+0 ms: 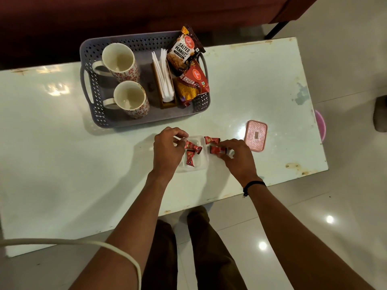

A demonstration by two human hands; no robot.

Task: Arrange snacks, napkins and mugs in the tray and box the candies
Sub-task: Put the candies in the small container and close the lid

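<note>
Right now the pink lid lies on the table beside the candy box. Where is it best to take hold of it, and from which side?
Probably by its two long edges, coming straight down from above. The pink lid lies flat on the table, apart from the clear box, a shallow rectangle with rounded corners and no visible handle. The right hand is the nearer one, though it now holds a candy.
</note>
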